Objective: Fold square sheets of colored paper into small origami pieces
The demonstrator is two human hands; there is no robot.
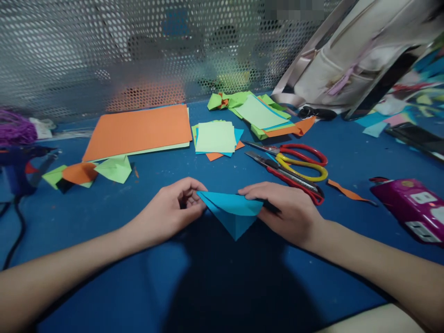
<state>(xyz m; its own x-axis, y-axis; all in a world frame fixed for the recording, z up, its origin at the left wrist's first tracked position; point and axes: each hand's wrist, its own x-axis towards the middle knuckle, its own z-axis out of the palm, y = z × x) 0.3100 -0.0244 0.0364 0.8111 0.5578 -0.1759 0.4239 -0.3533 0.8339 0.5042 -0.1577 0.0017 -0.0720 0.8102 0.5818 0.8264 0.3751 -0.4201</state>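
A piece of blue paper (233,208), folded into a triangle with its tip toward me, is held between both hands above the table. My left hand (183,201) pinches its left corner between thumb and fingers. At the right corner, my right hand (282,206) grips the paper, thumb below and fingers along the top edge. Just beyond lies a stack of small paper squares (215,136), pale green on top, with blue and orange edges showing. Scissors (301,159) with red and yellow handles and a red-edged cutter (287,178) rest close behind my right hand.
Large orange sheets (138,132) lie at the back left, with folded paper pieces (113,169) before them. A glue gun (17,169) stands far left. More paper (262,113) is piled at the back. A purple power strip (409,208) sits right, below a pale bag (347,60). Perforated metal (138,51) borders the back.
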